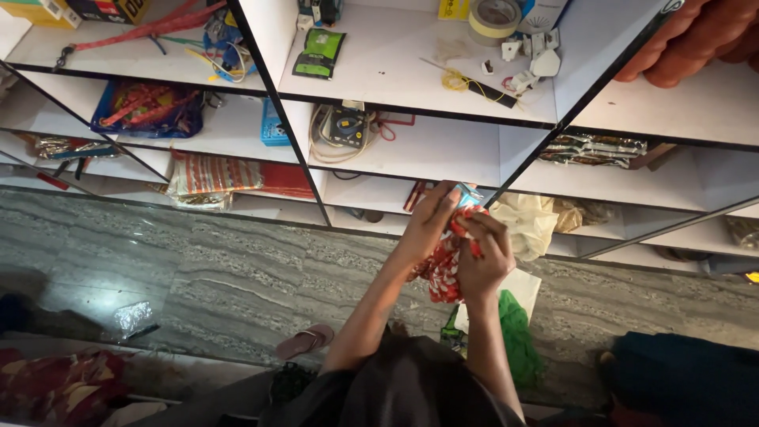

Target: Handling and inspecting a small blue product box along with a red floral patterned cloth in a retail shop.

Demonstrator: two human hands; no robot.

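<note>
Both my hands are raised together in front of the low white shelves. My left hand (431, 223) and my right hand (484, 257) are both closed on a bunched red cloth with a white pattern (443, 275), which hangs down between them. A small light-blue piece (469, 194) shows just above my fingers; I cannot tell what it is. My forearms come up from the bottom middle of the view.
The white shelves (427, 150) hold a tape roll (494, 17), a green packet (319, 51), a cabled device (344, 126), a blue bag (146, 107), folded striped cloth (209, 174) and cream cloth (526, 223). On the grey marble floor (221, 269) lie a pink sandal (304, 341) and a green bag (515, 330).
</note>
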